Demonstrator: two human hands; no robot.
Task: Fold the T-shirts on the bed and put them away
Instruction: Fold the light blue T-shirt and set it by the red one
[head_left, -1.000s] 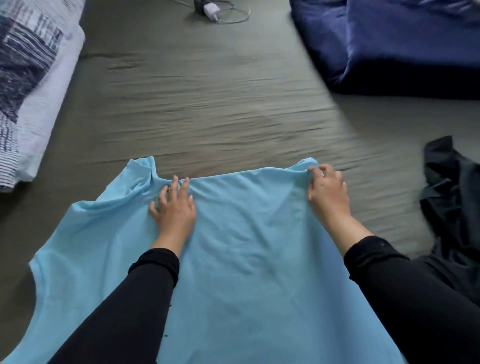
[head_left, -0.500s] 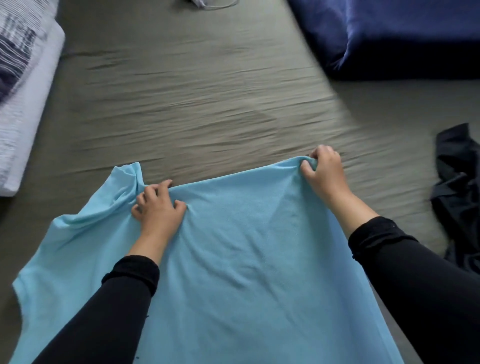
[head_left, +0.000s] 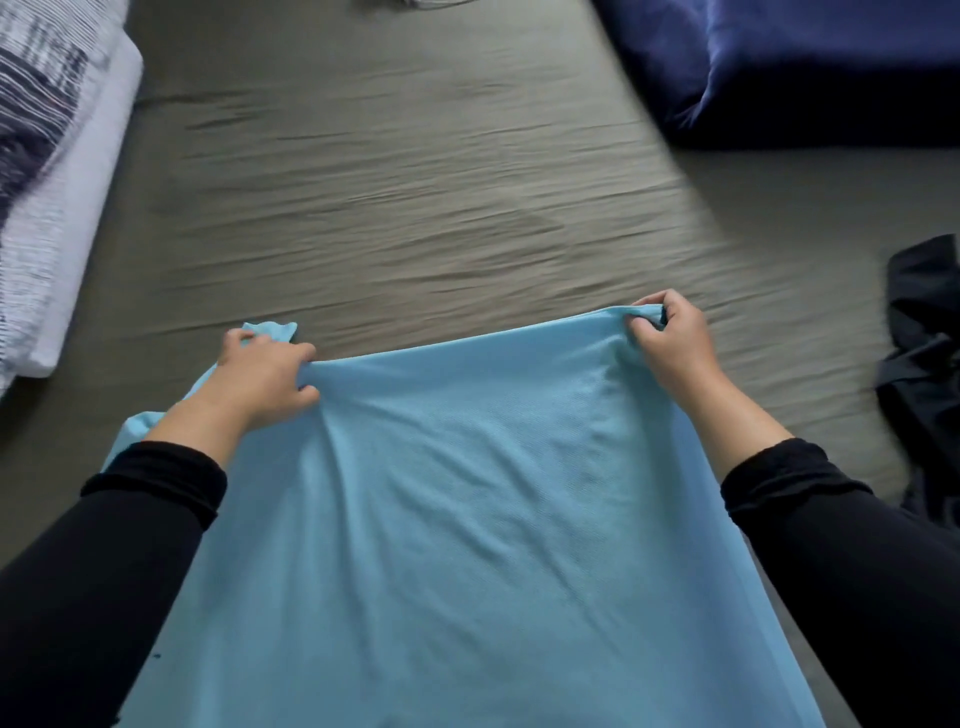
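Your left hand (head_left: 260, 376) has its fingers curled into the far edge of the blue shirt (head_left: 467, 519), pinching a bunch of cloth, and your right hand (head_left: 670, 343) grips the far right corner the same way, fingers hooked over the hem. The shirt lies spread toward you on the bed (head_left: 415, 182), whose olive-grey sheet is rippled with small creases. A striped white pillow (head_left: 47, 171) sits at the left edge, a navy duvet (head_left: 779, 62) is bunched at the far right, and a dark garment (head_left: 924, 364) lies crumpled beside your right arm.
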